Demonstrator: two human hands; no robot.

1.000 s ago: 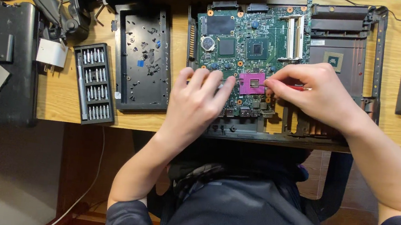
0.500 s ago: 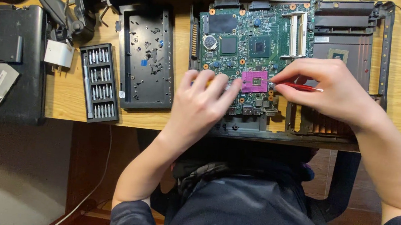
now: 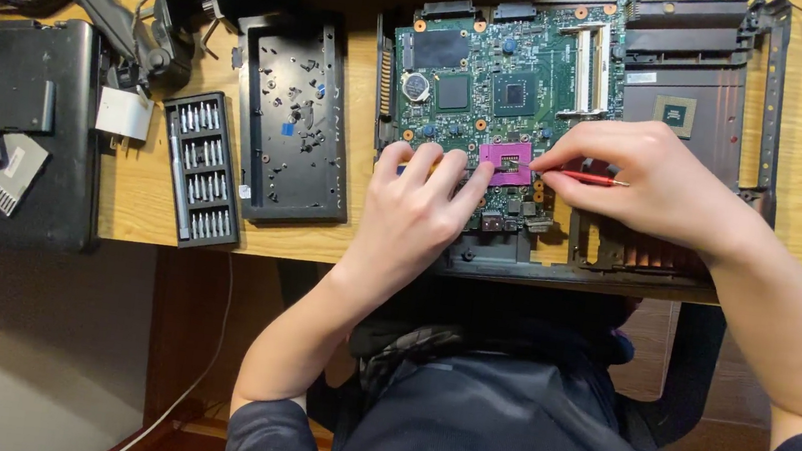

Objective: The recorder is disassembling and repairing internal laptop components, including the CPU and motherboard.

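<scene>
Wooden desk [image 3: 135, 215], seen from above. On it, a dark laptop base [image 3: 697, 98], open, holds a green circuit board [image 3: 499, 75] in its left half; a pink square socket [image 3: 506, 163] sits near the board's lower edge. Left of the base lies a black plastic cover [image 3: 294, 123], and beside that a black tray of screwdriver bits [image 3: 202, 171], bits in rows.

Left hand [image 3: 418, 212]: flat, fingers spread on the board's lower edge, holding nothing. Right hand [image 3: 643, 178]: closed in a pinch on a thin red screwdriver [image 3: 589, 179]. Its long axis runs roughly level, tip pointing left, at the socket's right edge.
</scene>
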